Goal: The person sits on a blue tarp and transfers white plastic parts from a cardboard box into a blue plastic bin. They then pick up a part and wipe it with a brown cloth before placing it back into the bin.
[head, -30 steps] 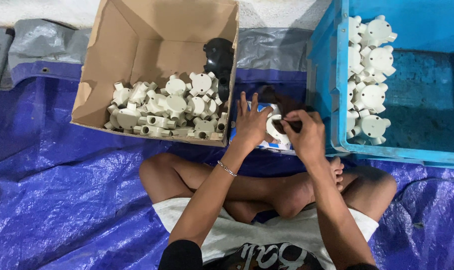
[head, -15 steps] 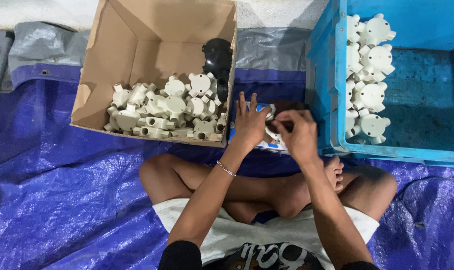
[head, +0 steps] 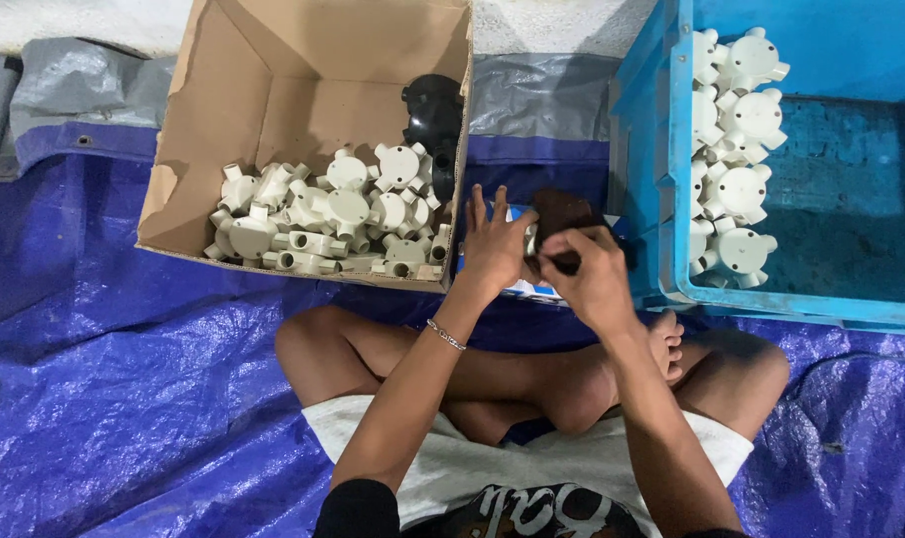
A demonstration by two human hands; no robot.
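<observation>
I sit cross-legged on a blue tarp. My left hand [head: 492, 247] has its fingers fanned upward and props a small white junction box [head: 529, 239] from the left. My right hand [head: 594, 279] grips a dark round cover [head: 562, 211] against that box, hiding most of it. Both hands meet just in front of the gap between the cardboard box [head: 178, 169] and the blue crate [head: 640, 149]. A thin bracelet [head: 445, 335] sits on my left wrist.
The cardboard box holds several white junction boxes [head: 343, 214] and some black parts [head: 432, 110] in its right corner. The blue crate holds several white junction boxes [head: 736, 149] along its left side. A small blue-and-white packet [head: 520, 290] lies under my hands. Grey sheet [head: 532, 95] lies behind.
The white fitting's round face showed between my hands before; a dark cover now sits over it. Both hands have shifted slightly upward, staying together.
</observation>
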